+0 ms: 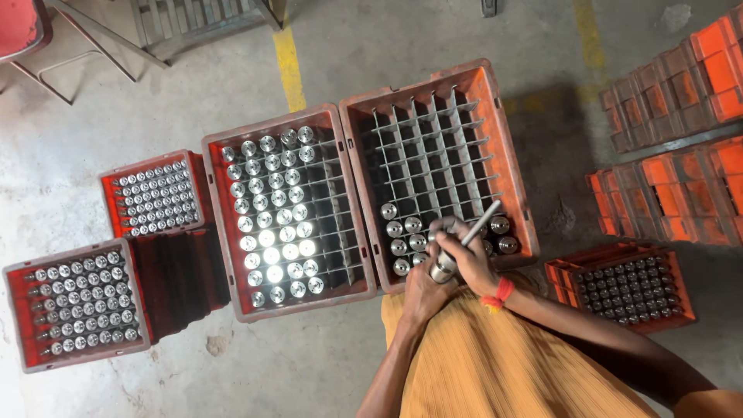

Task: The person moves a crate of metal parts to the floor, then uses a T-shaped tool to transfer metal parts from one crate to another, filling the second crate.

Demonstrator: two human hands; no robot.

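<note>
My left hand (422, 292) grips a shiny metal cylinder (443, 268) just over the near edge of an orange crate (511, 159) with grey dividers. My right hand (467, 255), with an orange thread at the wrist, holds a thin metal rod (483, 221) whose lower end meets the cylinder's top. Several finished cylinders (400, 232) stand in the crate's near cells; the far cells hold nothing. To the left, a second orange crate (224, 224) is more than half filled with shiny cylinders (275, 209).
Two smaller red crates (108, 186) (15, 310) of darker metal parts sit at far left, another (681, 286) at the right. Stacked orange crates (681, 85) stand at the right edge. Concrete floor with a yellow line (288, 66); a metal frame at the top.
</note>
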